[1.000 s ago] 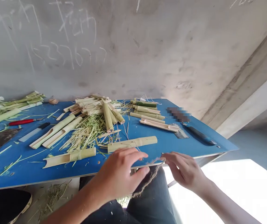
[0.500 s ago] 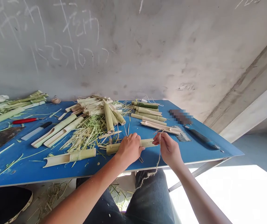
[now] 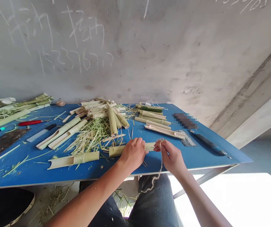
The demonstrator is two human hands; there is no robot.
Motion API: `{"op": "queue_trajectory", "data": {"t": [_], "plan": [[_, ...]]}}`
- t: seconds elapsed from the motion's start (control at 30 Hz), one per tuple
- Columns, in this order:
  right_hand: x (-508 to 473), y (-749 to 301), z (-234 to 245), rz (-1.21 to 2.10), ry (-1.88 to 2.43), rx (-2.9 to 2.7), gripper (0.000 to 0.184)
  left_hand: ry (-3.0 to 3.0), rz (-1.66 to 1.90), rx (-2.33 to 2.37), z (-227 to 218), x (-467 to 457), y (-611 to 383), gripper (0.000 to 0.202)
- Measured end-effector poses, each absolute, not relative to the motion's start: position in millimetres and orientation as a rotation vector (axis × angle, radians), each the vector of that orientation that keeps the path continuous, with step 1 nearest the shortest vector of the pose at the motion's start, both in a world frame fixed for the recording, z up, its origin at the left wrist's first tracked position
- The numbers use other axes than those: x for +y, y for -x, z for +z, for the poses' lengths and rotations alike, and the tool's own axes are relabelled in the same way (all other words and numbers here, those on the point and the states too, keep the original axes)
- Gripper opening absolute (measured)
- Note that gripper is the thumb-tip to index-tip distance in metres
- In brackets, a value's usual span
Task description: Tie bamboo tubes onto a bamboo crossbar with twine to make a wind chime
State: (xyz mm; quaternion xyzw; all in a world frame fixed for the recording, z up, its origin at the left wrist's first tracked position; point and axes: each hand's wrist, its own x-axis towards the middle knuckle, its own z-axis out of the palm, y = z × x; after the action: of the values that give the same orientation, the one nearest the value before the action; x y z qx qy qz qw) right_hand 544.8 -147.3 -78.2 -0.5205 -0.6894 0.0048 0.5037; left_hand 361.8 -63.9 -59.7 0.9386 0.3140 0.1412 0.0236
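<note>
A pale green bamboo piece (image 3: 115,151) lies across the front of the blue table. My left hand (image 3: 133,154) is wrapped over its middle from above, hiding that part. At the piece's right end, my right hand (image 3: 172,156) pinches a length of jute twine (image 3: 161,167) between thumb and fingers. A small loop of twine rises above the fingertips, and the loose tail hangs over the table edge onto my thigh. More thin twine shows on both sides of my left hand. Whether the right fingertips touch the bamboo, I cannot tell.
A cut bamboo trough (image 3: 88,157) lies to the left. Behind are heaped shavings (image 3: 95,129) and a row of bamboo pieces (image 3: 155,119). A cleaver (image 3: 208,144) rests at the right; a knife (image 3: 40,133) and a red-handled tool (image 3: 30,122) lie at the left on the blue table (image 3: 234,154).
The view has shifted slightly. My right fingertips have moved a little inward at the bamboo's right end, still pinching the twine. My left hand keeps its hold.
</note>
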Motion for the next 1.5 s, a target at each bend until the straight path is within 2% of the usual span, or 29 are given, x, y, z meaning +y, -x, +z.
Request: {"op": "queue_trajectory", "data": {"t": [0.37, 0.47, 0.57, 0.7, 0.83, 1.0, 1.07, 1.13, 1.2, 1.33, 1.5], "plan": [[-151.2, -540.7, -73.5, -0.702, 1.304, -1.9, 0.02, -2.88, 0.621, 0.896, -62.7, -69.9, -352.8, 0.023], [-156.4, -541.8, -70.3, -0.745, 1.304, -1.975, 0.017, -2.825, 0.686, 0.876, -62.8, -67.4, -350.7, 0.023], [-161.8, -549.0, -71.7, -0.668, 1.333, -1.816, 0.025, -2.778, 0.744, 0.871, -63.2, -66.1, -349.2, 0.022], [-159.6, -568.3, -75.4, -0.29, 1.437, -1.561, 0.016, -2.738, 0.865, 0.817, -64.8, -64.0, -345.3, 0.021], [-142.3, -582.2, -70.4, 0.31, 1.338, -1.645, 0.035, -2.668, 1.095, 0.748, -65.6, -58.3, -338.4, 0.024], [-110.6, -580.1, -62.4, 0.461, 1.269, -1.806, 0.055, -2.621, 1.297, 0.651, -66.6, -56.1, -336.7, 0.025], [-98.4, -578.5, -62.9, 0.492, 1.249, -1.919, 0.052, -2.631, 1.265, 0.649, -66.6, -57.0, -338.1, 0.025], [-87.8, -580.2, -63.6, 0.529, 1.229, -1.989, 0.039, -2.627, 1.226, 0.661, -66.2, -56.8, -338.9, 0.024], [-79.2, -585.6, -61.9, 0.399, 1.246, -2.084, 0.031, -2.608, 1.21, 0.667, -65.6, -55.2, -338.3, 0.024], [-66.6, -600.7, -51.7, -0.177, 1.313, -2.341, 0.028, -2.59, 1.231, 0.7, -66.1, -50.9, -335.5, 0.023], [-53.8, -618.8, -43.8, -0.321, 1.408, -2.396, 0.032, -2.573, 1.245, 0.724, -70.2, -49.6, -335.0, 0.022]]}}
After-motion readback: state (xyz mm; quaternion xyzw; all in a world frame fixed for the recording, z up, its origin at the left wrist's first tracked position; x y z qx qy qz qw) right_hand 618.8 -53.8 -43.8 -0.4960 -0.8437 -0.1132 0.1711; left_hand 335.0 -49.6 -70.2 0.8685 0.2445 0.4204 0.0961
